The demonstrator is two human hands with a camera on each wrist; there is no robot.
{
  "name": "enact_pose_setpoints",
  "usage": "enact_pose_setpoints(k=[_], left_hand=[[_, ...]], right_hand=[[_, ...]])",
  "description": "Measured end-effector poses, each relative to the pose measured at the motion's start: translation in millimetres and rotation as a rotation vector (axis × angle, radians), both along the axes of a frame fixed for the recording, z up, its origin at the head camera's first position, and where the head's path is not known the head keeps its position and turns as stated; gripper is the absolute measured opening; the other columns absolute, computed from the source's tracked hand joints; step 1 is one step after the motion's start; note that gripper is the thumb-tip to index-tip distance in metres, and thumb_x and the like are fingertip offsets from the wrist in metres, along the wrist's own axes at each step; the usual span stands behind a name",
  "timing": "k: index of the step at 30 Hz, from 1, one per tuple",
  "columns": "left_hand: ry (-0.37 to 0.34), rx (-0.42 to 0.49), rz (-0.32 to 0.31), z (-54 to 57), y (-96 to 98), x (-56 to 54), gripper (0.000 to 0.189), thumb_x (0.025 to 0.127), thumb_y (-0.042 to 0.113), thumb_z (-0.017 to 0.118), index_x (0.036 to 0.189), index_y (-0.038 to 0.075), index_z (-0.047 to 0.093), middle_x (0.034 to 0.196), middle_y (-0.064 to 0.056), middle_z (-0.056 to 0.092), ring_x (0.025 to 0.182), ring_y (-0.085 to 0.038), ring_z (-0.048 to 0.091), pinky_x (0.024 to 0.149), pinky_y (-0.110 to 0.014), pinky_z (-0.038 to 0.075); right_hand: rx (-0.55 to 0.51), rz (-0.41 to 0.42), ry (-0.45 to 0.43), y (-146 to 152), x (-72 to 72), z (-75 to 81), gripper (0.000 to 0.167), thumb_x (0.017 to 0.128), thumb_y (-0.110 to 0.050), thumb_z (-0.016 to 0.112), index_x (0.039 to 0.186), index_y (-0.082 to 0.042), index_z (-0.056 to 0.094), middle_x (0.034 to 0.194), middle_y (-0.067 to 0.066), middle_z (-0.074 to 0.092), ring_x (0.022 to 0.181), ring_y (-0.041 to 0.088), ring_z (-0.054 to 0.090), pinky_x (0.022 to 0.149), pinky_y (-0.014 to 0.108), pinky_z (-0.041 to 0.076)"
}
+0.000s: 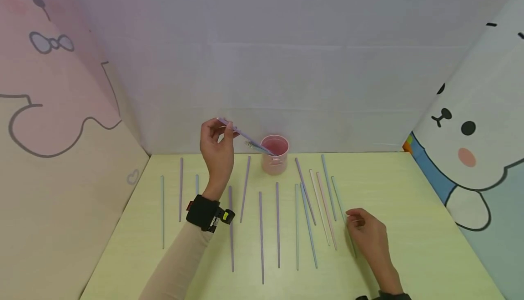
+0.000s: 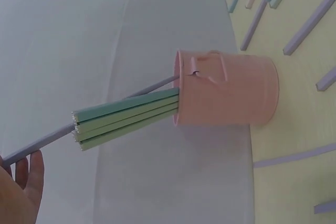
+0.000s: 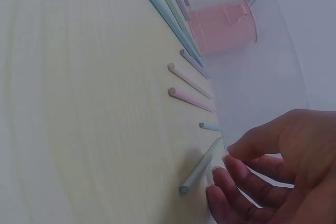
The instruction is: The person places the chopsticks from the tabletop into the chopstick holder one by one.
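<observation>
My left hand (image 1: pixel 218 152) pinches the upper part of a thin purple stick (image 1: pixel 244 135) between thumb and fingers, left of a small pink bucket (image 1: pixel 273 166). That stick slants down to the bucket's mouth, where its lower end disappears inside. In the left wrist view, a bunch of green and teal sticks (image 2: pixel 126 116) leans out over the rim beside it. My right hand (image 1: pixel 370 236) hovers low at the right side, fingers loosely curled with nothing between them. Close by its fingertips lies a green stick (image 3: pixel 199 169), partly covered by the hand in the head view.
Several pastel sticks lie spread on the pale yellow table (image 1: pixel 425 245), among them purple ones (image 1: pixel 261 238) in the middle, a green one (image 1: pixel 162 213) at far left and a pink one (image 1: pixel 326 211) right of the bucket. A pale sheet (image 1: pixel 348 77) stands behind.
</observation>
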State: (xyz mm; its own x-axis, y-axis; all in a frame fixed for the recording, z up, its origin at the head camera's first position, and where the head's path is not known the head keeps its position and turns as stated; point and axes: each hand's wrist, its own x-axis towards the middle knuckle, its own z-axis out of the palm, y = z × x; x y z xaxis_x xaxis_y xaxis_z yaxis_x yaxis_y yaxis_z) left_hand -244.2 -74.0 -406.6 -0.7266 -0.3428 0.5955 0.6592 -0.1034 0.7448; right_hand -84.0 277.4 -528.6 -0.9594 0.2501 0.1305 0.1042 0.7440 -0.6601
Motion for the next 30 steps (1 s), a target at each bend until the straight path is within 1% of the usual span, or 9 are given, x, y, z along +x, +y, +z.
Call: enact_pose_setpoints(k=[3,5,9,13,17,20,24,27,30], left_hand=[[-0.015,-0.017,0.004,-4.6,2.3,0.1,0.024,0.098,-0.005,0.064,0.116,-0.014,0.051,0.108,-0.023,0.058,0.093,-0.034,0.063,0.081,-0.038,0.062],[-0.019,-0.028,0.005,-6.9,3.8,1.1,0.023,0.098,-0.009,0.062,0.116,-0.016,0.05,0.108,-0.026,0.058,0.094,-0.038,0.062,0.081,-0.037,0.062],[-0.025,-0.096,0.021,-5.6,9.5,10.1,0.021,0.097,-0.012,0.061,0.114,-0.018,0.05,0.108,-0.031,0.058,0.097,-0.044,0.061,0.084,-0.034,0.06],[-0.039,-0.21,0.057,-3.1,15.8,22.2,0.019,0.096,-0.011,0.063,0.112,-0.016,0.054,0.108,-0.029,0.061,0.101,-0.042,0.062,0.089,-0.037,0.056],[-0.04,-0.273,0.07,-5.3,20.5,26.9,0.017,0.095,-0.01,0.064,0.11,-0.014,0.057,0.105,-0.027,0.063,0.1,-0.037,0.063,0.091,-0.039,0.054],[-0.034,-0.314,0.064,-21.3,20.4,19.5,0.016,0.098,-0.002,0.066,0.112,-0.008,0.061,0.105,-0.021,0.066,0.102,-0.033,0.063,0.094,-0.043,0.052],[-0.043,-0.403,0.09,-42.8,19.0,10.0,0.017,0.1,0.01,0.069,0.113,0.001,0.066,0.108,-0.012,0.068,0.107,-0.03,0.058,0.098,-0.049,0.046],[-0.066,-0.474,0.131,-46.9,20.0,11.4,0.017,0.099,0.013,0.07,0.112,0.003,0.067,0.115,-0.011,0.066,0.113,-0.03,0.053,0.098,-0.046,0.041],[-0.087,-0.507,0.146,-52.1,21.0,13.1,0.016,0.097,0.013,0.071,0.111,0.005,0.068,0.124,-0.011,0.061,0.12,-0.03,0.048,0.098,-0.044,0.038]], right_hand=[[-0.002,0.003,-0.014,0,0.5,-1.0,0.016,0.091,-0.005,0.067,0.105,-0.006,0.076,0.089,0.001,0.073,0.078,0.018,0.07,0.062,0.022,0.05],[-0.011,0.003,-0.022,1,0.7,-1.6,0.016,0.091,-0.005,0.068,0.105,-0.006,0.075,0.089,0.002,0.073,0.079,0.018,0.069,0.063,0.022,0.05],[-0.017,0.001,-0.029,1,0.5,-2.4,0.015,0.092,-0.006,0.068,0.106,-0.007,0.075,0.09,0.002,0.073,0.08,0.018,0.069,0.063,0.022,0.05],[-0.01,0.006,-0.015,2,0.1,-3.4,0.015,0.092,-0.006,0.068,0.105,-0.007,0.075,0.089,0.001,0.073,0.079,0.017,0.069,0.062,0.022,0.05],[0.0,0.014,0.012,2,-0.7,-4.2,0.015,0.091,-0.005,0.068,0.105,-0.007,0.076,0.088,0.0,0.073,0.078,0.018,0.069,0.061,0.023,0.049],[0.006,0.011,0.014,2,-0.8,-4.4,0.015,0.091,-0.005,0.068,0.104,-0.007,0.076,0.087,0.0,0.073,0.077,0.018,0.069,0.061,0.023,0.049],[0.012,0.01,0.019,2,-1.2,-5.0,0.015,0.091,-0.004,0.068,0.104,-0.006,0.076,0.087,0.001,0.073,0.077,0.019,0.069,0.061,0.023,0.049],[0.025,0.015,0.036,3,-2.4,-5.8,0.015,0.09,-0.004,0.069,0.103,-0.006,0.075,0.086,0.002,0.072,0.077,0.02,0.07,0.061,0.025,0.051],[0.05,0.019,0.05,2,-4.4,-5.3,0.015,0.09,-0.004,0.069,0.103,-0.006,0.075,0.086,0.002,0.072,0.077,0.022,0.07,0.062,0.028,0.052]])
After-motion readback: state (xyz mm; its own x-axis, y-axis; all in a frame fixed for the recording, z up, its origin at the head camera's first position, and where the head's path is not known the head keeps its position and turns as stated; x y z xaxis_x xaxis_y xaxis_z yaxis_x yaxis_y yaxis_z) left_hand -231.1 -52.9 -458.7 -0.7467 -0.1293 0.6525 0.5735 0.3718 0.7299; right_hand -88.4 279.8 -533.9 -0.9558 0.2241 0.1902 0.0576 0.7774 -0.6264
